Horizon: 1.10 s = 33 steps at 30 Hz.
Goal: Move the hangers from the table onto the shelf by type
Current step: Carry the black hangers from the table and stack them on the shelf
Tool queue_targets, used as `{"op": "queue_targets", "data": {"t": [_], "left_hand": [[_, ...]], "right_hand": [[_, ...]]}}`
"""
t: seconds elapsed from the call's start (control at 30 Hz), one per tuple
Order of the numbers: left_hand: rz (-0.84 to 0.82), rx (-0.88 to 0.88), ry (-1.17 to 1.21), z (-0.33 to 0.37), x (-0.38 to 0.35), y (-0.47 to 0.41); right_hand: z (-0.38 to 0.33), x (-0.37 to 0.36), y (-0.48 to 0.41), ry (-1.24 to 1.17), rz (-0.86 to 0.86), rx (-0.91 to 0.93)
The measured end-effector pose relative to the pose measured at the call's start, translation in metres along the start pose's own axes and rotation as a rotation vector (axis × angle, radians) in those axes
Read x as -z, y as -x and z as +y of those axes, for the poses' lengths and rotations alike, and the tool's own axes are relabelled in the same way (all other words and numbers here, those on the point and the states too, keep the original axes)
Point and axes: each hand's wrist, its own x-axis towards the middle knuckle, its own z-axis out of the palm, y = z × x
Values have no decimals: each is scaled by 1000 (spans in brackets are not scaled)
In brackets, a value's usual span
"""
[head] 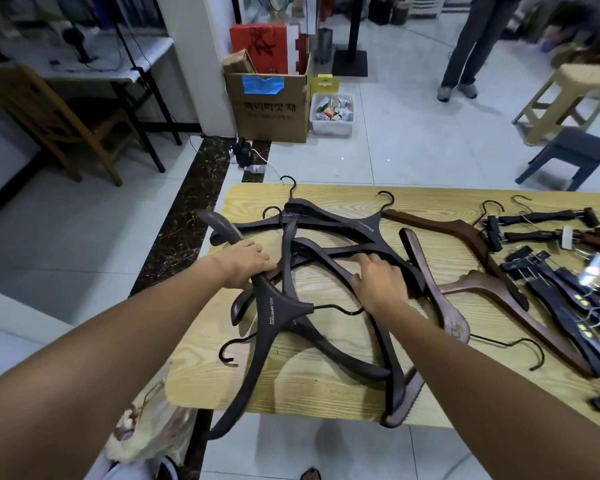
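A tangle of dark wide-shouldered coat hangers (329,251) lies on the left half of the light wood table (440,202). My left hand (246,263) is closed around the arm of one dark hanger (274,317) at the table's left edge. My right hand (378,280) grips the arm of another dark hanger (329,261) in the pile. Reddish-brown wooden hangers (465,233) lie to the right of the pile. Black clip hangers (548,268) are heaped at the far right. No shelf is in view.
A cardboard box (267,105) and a white bin (331,116) stand on the floor beyond the table. A grey stool (568,157) and a beige stool (568,95) are at the right, near a person's legs (465,53). A wooden chair (59,116) is at the left.
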Motion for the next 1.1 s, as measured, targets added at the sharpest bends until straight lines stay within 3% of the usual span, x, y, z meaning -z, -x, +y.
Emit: {"op": "queue_targets", "data": {"t": [0.2,0.33,0.67,0.83,1.1], "left_hand": [[7,76,17,-2,3,29],[16,159,130,-5,-8,50],[127,436,559,-14,-38,101],[164,546,573,-6,-45,106],[175,518,592,5,-52,94]], "right_hand": [[19,31,2,-57,158,-92],[26,36,12,-45,174,-104],[23,6,39,35,-37,-43],[31,-16,49,69,-174,-123],[48,-54,65,78,-377,-298]]}}
